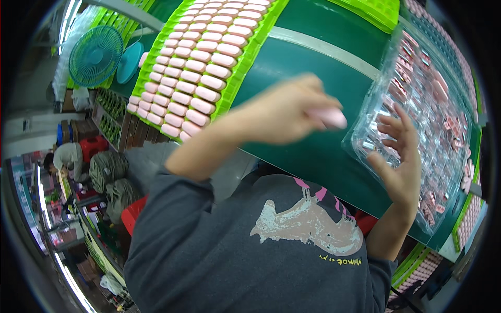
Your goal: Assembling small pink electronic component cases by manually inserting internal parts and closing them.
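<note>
A smooth pink oblong piece with rounded ends sticks out of the fingers of my left hand, which is closed on it above the green table. That hand is somewhat smeared by motion. On the other side, my right hand is open, fingers spread and curved, at the near left edge of a clear plastic tray. Inside the tray lie several small pink and shiny parts; their exact kind is too small to tell. Whether my right fingertips touch any of them cannot be made out.
Left of my left arm, a bright green tray carries rows of similar pink oblong pieces. Another green tray sits at the far edge. A teal fan stands at left. Behind it a person sits low near grey sacks.
</note>
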Demonstrator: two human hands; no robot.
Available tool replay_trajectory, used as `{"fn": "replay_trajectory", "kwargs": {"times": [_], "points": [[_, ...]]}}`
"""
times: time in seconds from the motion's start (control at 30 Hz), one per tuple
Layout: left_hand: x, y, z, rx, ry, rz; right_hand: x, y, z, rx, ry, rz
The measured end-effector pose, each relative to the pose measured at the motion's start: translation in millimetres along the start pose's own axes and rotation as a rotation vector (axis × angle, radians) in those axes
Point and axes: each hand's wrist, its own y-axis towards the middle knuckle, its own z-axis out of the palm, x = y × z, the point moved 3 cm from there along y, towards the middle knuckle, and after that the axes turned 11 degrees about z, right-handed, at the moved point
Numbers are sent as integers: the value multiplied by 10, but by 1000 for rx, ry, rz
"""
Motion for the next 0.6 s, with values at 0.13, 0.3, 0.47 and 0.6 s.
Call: {"fn": "replay_trajectory", "kwargs": {"times": [0.13,0.3,0.47,0.6], "points": [[617,-948,-1346,-368,371,-190,-83,52,-25,-58,117,89],[1140,-2678,-2593,-346,851,-827,-158,120,-83,-4,202,55],[1934,-3513,-2578,-217,900,-880,-56,115,4,-46,209,95],[2079,-3880,-2525,-233,798,-945,-69,155,-25,-79,185,103]]}}
